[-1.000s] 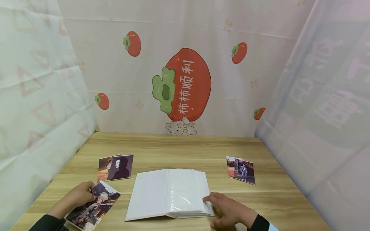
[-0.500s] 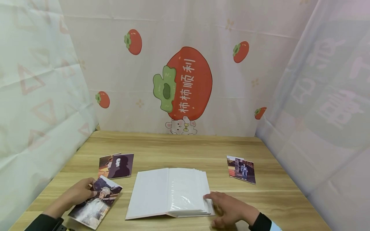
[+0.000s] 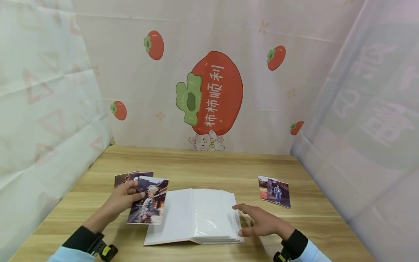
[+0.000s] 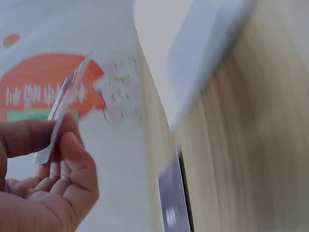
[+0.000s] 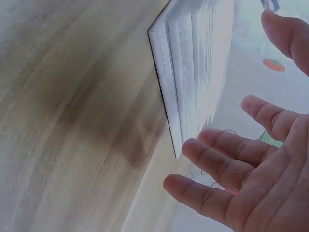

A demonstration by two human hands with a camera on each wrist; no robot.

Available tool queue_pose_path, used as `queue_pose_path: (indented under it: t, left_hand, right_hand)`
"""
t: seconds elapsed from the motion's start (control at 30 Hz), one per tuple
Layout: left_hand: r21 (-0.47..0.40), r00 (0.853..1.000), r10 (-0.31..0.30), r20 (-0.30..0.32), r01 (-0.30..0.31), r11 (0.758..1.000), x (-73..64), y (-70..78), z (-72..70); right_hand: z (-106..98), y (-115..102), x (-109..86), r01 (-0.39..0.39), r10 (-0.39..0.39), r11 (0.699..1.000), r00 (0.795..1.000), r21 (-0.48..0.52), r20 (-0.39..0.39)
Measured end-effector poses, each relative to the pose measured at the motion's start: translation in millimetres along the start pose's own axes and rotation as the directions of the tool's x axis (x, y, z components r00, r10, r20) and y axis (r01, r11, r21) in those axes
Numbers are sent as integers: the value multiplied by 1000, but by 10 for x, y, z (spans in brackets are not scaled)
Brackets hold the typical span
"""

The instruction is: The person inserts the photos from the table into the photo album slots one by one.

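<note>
My left hand (image 3: 122,198) pinches a photo (image 3: 148,202) by its left edge, thumb on the picture side. The photo shows a figure in pale headwear and overlaps the left cover of an open photo album (image 3: 175,214) in the head view. Seen from the left wrist, the photo (image 4: 67,99) is nearly edge-on between thumb and fingers, raised off the table. Beside the album's right edge is my right hand (image 3: 263,220), fingers spread and holding nothing. In the right wrist view its fingers (image 5: 212,164) reach out near the stacked album pages (image 5: 198,67). A clear sleeve page lies uppermost.
Two overlapping photos (image 3: 124,178) lie at the left, partly hidden behind my left hand. Another overlapping pair (image 3: 276,193) lies to the right on the wooden table (image 3: 203,167). Printed cloth (image 3: 212,29) hangs behind the table and along both sides.
My left hand has lifted the photo from the table at lower left and carried it up and right to the album. My right hand's fingers have come up slightly off the album's page edge.
</note>
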State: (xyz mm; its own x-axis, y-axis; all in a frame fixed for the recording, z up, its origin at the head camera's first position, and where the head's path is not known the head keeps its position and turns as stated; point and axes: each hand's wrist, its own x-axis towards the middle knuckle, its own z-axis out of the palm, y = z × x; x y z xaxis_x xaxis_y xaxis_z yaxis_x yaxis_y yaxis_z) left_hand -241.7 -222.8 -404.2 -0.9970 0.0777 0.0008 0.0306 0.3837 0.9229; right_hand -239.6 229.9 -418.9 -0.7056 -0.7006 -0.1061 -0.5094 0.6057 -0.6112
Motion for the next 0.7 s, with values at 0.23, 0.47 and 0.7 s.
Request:
queue_pose_path:
  t: [0.23, 0.47, 0.7]
  left_hand:
    - [-242, 998, 31, 49, -18, 970, 126, 296, 486]
    - [-291, 993, 86, 76, -60, 955, 180, 438, 761]
    - [-328, 990, 125, 66, -97, 940, 192, 509, 923]
  right_hand:
    - [12, -4, 76, 21, -21, 1000, 1000, -5, -6]
    - [9, -10, 156, 53, -50, 998, 995, 35, -81]
    - [-23, -303, 475, 184, -62, 883, 957, 432, -282]
